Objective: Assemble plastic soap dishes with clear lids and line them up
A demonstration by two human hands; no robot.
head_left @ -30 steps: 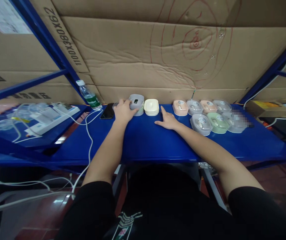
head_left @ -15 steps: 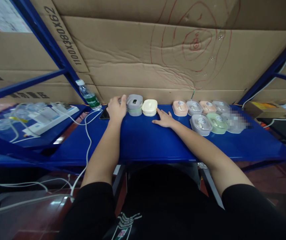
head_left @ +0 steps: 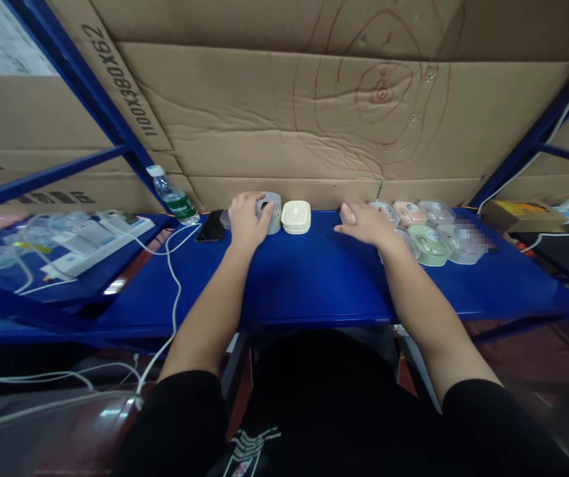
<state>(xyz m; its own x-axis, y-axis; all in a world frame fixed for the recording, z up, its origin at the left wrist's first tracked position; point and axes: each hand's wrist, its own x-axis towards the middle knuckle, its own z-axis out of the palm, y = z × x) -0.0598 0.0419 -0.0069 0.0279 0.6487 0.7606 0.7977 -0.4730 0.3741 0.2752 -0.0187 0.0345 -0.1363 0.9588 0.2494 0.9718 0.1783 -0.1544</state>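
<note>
In the head view my left hand (head_left: 249, 224) is over the left front of a stack of grey and greenish plastic lidded boxes (head_left: 275, 215), its thumb against the stack and its fingers spread; whether it bears weight on them I cannot tell. A cream stack of lids or shallow boxes (head_left: 296, 217) stands just right of it. My right hand (head_left: 366, 224) reaches over a pink lidded box (head_left: 348, 214), fingers apart, hiding most of it. Beyond that hand stand more boxes with clear covers: pink (head_left: 410, 213), grey (head_left: 436, 212) and green (head_left: 429, 245).
A black phone (head_left: 210, 227) lies left of the stack, near a water bottle (head_left: 179, 199). A white cable (head_left: 177, 281) crosses the blue table (head_left: 314, 291). Cardboard (head_left: 244, 112) walls the back. A power strip (head_left: 95, 252) lies left, an open carton (head_left: 527, 218) right.
My right hand has moved right, from beside the cream stack to the pink box. My left hand has shifted right, from beside the grey stack to over its front.
</note>
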